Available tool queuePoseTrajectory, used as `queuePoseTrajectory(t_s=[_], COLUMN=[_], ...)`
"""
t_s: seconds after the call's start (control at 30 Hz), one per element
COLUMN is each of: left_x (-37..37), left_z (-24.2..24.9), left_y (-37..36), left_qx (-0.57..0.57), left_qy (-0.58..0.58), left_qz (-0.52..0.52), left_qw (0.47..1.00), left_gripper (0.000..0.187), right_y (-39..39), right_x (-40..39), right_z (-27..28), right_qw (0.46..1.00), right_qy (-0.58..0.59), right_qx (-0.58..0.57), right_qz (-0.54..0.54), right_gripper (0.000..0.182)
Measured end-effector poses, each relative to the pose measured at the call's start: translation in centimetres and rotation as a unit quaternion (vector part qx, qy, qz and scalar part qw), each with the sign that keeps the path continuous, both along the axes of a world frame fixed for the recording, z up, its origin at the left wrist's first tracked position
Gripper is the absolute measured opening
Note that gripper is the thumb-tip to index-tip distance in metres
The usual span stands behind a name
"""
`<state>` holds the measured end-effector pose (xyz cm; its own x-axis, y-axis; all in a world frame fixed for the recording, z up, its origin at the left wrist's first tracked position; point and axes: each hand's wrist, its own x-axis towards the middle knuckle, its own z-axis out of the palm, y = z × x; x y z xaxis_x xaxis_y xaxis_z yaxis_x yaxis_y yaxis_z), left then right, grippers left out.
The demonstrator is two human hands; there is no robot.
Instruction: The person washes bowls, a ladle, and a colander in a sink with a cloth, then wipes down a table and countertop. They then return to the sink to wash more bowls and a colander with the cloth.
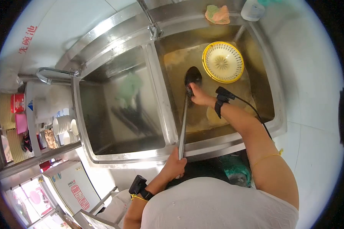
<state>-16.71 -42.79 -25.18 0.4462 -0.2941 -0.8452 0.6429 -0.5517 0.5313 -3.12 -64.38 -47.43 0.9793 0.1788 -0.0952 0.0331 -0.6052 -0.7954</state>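
Note:
A long-handled metal ladle (184, 124) with a dark round bowl slants over the right sink basin. Near the handle's lower end, my left hand (174, 165) is closed around it at the sink's front edge. My right hand (199, 95) is closed at the neck, just below the bowl; whether a small scrubber is also under its fingers I cannot make out. Beyond that hand, a yellow-rimmed patterned bowl (223, 63) sits in the cloudy water of the right basin (262, 76).
The left basin (99, 95) holds water with a greenish item and dark long shapes under it. Taps (153, 30) stand at the back. A green and orange cloth (218, 15) and a white bottle (252, 10) are on the back rim. Shelves with stacked cups (62, 125) stand left.

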Motion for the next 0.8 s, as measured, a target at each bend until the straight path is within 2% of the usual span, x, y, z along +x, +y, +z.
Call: queuePoseTrajectory(t_s=[0.03, 0.1, 0.13, 0.2, 0.23, 0.3, 0.43, 0.53, 0.6, 0.7, 0.73, 0.77, 0.8], left_x=[-0.1, -0.2, -0.3, -0.5, -0.4, 0.0, 0.9, 1.1, 1.0, 0.7, 0.3, -0.2, -0.5], left_z=[-0.1, -0.3, -0.3, -0.3, -0.1, 0.7, 2.2, 2.3, 2.4, 1.2, 0.2, -0.5, -0.5], left_y=[0.0, 0.1, 0.2, 0.3, 0.5, 1.6, 3.2, 4.9, 5.7, 6.9, 7.3, 7.7, 8.0], left_qx=[-0.002, 0.011, 0.008, -0.021, -0.025, -0.104, -0.142, -0.145, -0.139, -0.106, -0.055, 0.0, 0.0], left_qy=[-0.003, -0.006, -0.009, 0.018, 0.012, 0.106, 0.125, 0.121, 0.104, 0.053, -0.137, -0.32, -0.319], left_qz=[-0.003, -0.01, -0.014, 0.041, 0.037, 0.099, 0.094, 0.074, 0.066, 0.012, -0.069, -0.146, -0.146], left_qw=[1.0, 1.0, 1.0, 0.999, 0.999, 0.984, 0.977, 0.979, 0.983, 0.993, 0.987, 0.936, 0.936], left_gripper=[0.03, 0.03, 0.03, 0.027, 0.027, 0.025, 0.024, 0.024, 0.024, 0.024, 0.025, 0.027, 0.027], right_y=[0.3, 0.4, 0.2, -0.6, -1.6, -3.9, -7.4, -9.9, -10.6, -10.7, -10.5, -10.2, -10.0], right_x=[-0.8, -2.4, -3.0, -4.2, -4.7, -6.2, -7.2, -7.8, -8.2, -7.6, -7.5, -7.4, -7.3], right_z=[1.7, 6.3, 6.8, 7.6, 8.7, 11.5, 15.1, 15.4, 16.3, 17.4, 18.1, 18.9, 19.5], right_qw=[1.0, 0.997, 0.998, 0.979, 0.98, 0.965, 0.974, 0.985, 0.987, 0.986, 0.986, 0.984, 0.98], right_qy=[-0.003, 0.021, 0.018, 0.01, 0.006, -0.026, 0.013, -0.046, -0.093, -0.107, -0.108, -0.1, -0.093], right_qx=[-0.002, 0.036, 0.033, -0.074, -0.08, -0.092, -0.131, -0.122, -0.128, -0.125, -0.126, -0.145, -0.164], right_qz=[-0.003, 0.062, 0.057, 0.189, 0.184, 0.243, 0.182, 0.117, 0.034, -0.006, -0.006, -0.031, -0.057], right_gripper=[0.047, 0.033, 0.033, 0.022, 0.022, 0.021, 0.026, 0.032, 0.038, 0.038, 0.038, 0.037, 0.037])
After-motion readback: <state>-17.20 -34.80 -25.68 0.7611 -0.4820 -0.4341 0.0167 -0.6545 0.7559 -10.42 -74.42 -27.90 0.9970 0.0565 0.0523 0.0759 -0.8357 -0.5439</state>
